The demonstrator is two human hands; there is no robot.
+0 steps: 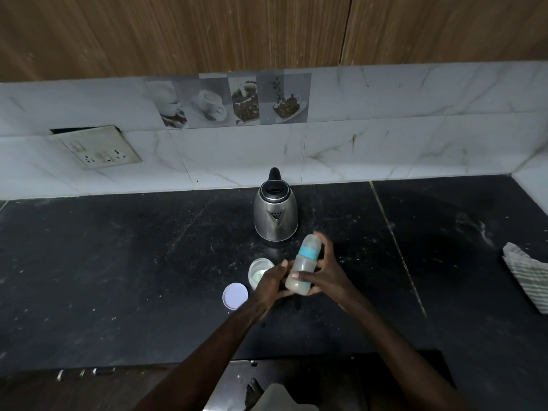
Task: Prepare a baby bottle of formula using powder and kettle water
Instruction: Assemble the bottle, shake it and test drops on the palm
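Capped baby bottle [303, 264] held tilted over the black counter [118, 262], long axis leaning up and to the right, cap end toward the kettle [275, 210].

Going left to right: white lid [235, 296], open powder jar [259, 271], then the left hand [271, 281] and right hand [324, 271] clamped around the bottle's lower half, a folded cloth [526, 277] far right. Marble tile wall behind, wood panels above.

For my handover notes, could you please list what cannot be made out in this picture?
- Head view: the bottle's base sits behind the fingers of the right hand and the left hand.
- The tub's near side is behind the left hand; its contents are too dim to judge.
- The cloth is cut off by the right edge.
- The kettle's water level is hidden by its lid.
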